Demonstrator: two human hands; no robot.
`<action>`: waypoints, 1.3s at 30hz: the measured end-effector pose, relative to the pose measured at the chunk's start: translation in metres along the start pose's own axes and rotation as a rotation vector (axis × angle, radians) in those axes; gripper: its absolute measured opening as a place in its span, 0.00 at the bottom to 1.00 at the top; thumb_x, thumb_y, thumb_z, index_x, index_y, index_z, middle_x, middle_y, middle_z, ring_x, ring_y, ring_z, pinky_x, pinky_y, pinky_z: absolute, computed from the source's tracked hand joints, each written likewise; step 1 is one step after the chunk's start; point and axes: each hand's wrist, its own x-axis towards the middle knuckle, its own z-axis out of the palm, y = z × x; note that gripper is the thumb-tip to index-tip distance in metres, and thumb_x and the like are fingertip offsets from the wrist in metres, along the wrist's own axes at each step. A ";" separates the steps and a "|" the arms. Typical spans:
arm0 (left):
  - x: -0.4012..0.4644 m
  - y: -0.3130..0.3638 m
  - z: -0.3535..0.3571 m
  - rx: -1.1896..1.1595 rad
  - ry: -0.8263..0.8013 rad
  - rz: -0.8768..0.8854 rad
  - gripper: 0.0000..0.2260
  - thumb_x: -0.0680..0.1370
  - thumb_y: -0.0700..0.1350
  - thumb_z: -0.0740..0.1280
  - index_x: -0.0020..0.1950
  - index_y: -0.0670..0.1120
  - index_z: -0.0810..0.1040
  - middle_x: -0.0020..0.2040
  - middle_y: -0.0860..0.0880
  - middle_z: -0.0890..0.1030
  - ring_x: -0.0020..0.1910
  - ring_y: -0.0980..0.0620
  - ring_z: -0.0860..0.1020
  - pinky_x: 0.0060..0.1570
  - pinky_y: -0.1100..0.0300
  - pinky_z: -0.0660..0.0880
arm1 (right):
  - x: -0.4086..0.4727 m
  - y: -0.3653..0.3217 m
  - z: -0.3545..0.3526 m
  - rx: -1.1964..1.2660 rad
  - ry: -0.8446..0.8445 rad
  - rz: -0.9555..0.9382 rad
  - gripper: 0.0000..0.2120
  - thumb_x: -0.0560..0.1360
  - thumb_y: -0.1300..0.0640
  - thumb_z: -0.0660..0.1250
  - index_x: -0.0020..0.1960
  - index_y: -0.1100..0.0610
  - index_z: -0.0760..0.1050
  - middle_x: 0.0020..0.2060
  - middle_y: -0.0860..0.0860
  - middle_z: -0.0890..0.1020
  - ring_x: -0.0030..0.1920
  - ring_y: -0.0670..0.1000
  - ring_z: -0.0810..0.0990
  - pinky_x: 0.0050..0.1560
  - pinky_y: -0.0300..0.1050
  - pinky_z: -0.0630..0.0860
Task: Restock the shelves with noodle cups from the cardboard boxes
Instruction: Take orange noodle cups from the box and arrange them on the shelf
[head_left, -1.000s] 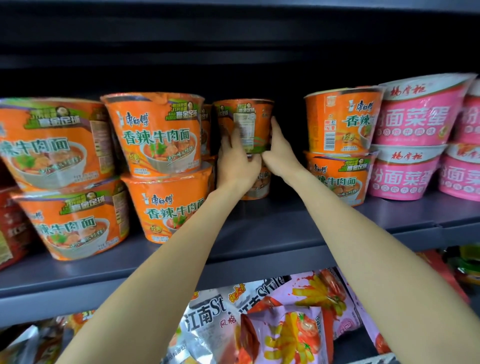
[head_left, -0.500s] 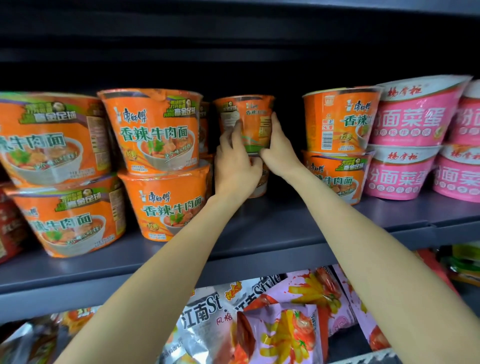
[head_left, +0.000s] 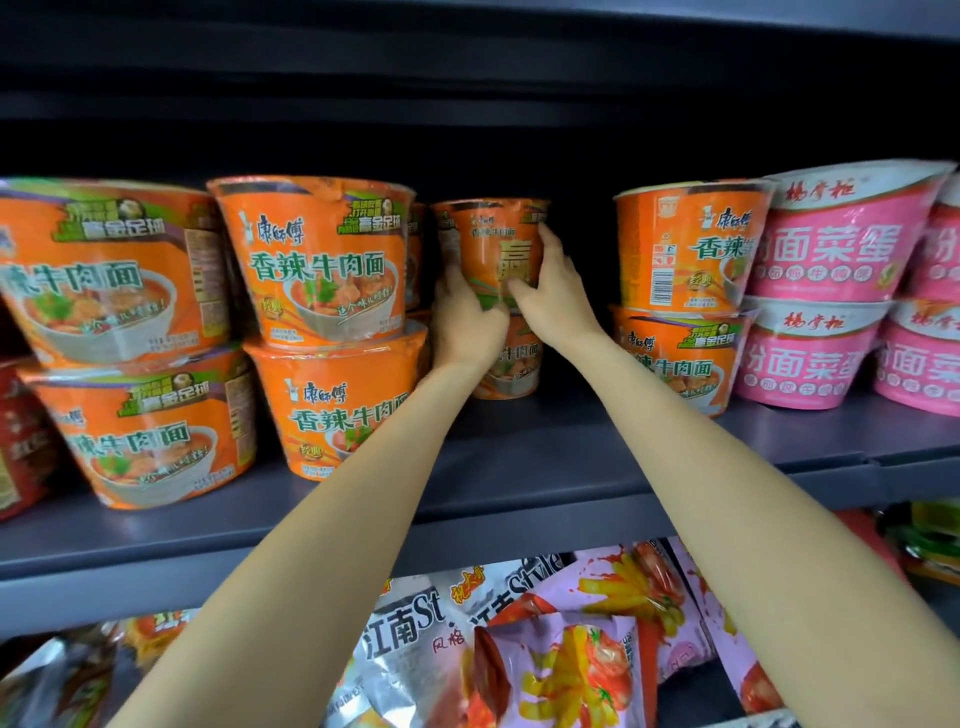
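An orange noodle cup (head_left: 491, 244) stands on top of another orange cup (head_left: 514, 364) deep at the back of the dark shelf (head_left: 519, 467). My left hand (head_left: 465, 317) holds its lower left side, fingers curled round it. My right hand (head_left: 550, 291) grips its right side, with the fingers up near the rim. Both arms reach in from below. No cardboard box is in view.
Stacked orange noodle bowls (head_left: 322, 260) stand to the left and another orange stack (head_left: 685, 249) to the right of the gap. Pink bowls (head_left: 831, 249) fill the far right. Snack bags (head_left: 545, 649) lie on the shelf below.
The top cup has turned between my hands, so a different side of its label faces me. My right fingers have moved higher up its side.
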 end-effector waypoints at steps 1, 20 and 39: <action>0.002 0.003 0.000 -0.035 -0.005 -0.039 0.28 0.77 0.44 0.64 0.75 0.42 0.57 0.70 0.41 0.68 0.68 0.42 0.68 0.67 0.49 0.67 | 0.000 0.000 0.002 -0.081 0.038 0.000 0.32 0.78 0.55 0.62 0.77 0.54 0.50 0.71 0.58 0.62 0.70 0.59 0.64 0.69 0.53 0.64; 0.014 0.021 0.010 -0.149 0.040 -0.113 0.20 0.82 0.48 0.54 0.73 0.45 0.61 0.68 0.43 0.71 0.67 0.43 0.69 0.61 0.58 0.63 | -0.004 0.007 -0.014 -0.259 0.076 -0.141 0.32 0.77 0.58 0.63 0.76 0.52 0.53 0.70 0.58 0.63 0.67 0.59 0.69 0.65 0.52 0.69; -0.005 0.009 0.006 -0.127 -0.011 0.061 0.24 0.80 0.45 0.58 0.75 0.47 0.59 0.71 0.44 0.68 0.68 0.45 0.68 0.67 0.49 0.67 | 0.011 -0.009 -0.023 -0.359 0.084 -0.146 0.40 0.73 0.38 0.65 0.77 0.41 0.44 0.74 0.61 0.55 0.70 0.64 0.62 0.66 0.55 0.66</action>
